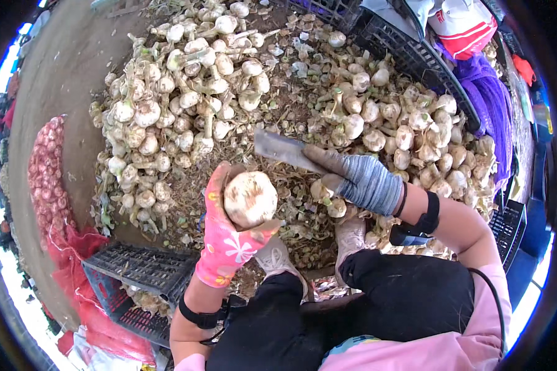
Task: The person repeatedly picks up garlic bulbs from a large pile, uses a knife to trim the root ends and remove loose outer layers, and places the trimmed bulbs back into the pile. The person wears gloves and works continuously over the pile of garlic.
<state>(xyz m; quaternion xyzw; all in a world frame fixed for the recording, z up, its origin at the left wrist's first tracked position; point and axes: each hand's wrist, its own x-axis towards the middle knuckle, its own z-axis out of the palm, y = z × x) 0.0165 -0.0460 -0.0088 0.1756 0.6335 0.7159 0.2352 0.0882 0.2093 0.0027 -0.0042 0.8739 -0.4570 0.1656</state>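
Observation:
My left hand [229, 241], in a pink flowered glove, grips a large garlic bulb [250, 199] whose pale, brown-marked end faces up. In my right hand [364, 178], covered by a grey knit glove with dirty fingers, is a flat-bladed knife [283, 148]. Its blade points to the left, above and apart from the bulb; the handle is hidden by the fingers. Ahead on the left lies a heap of garlic with stalks [181, 102]. Another garlic heap [413, 134], mostly short-stemmed, spreads under and beyond my right hand.
Dry skins and cut scraps [288, 102] cover the ground between the heaps. A black plastic crate [139, 269] lies at left, near a full red mesh sack [51, 181]. Black crates [413, 55] and purple mesh [487, 102] border the right heap. My shoes [278, 257] stand close below.

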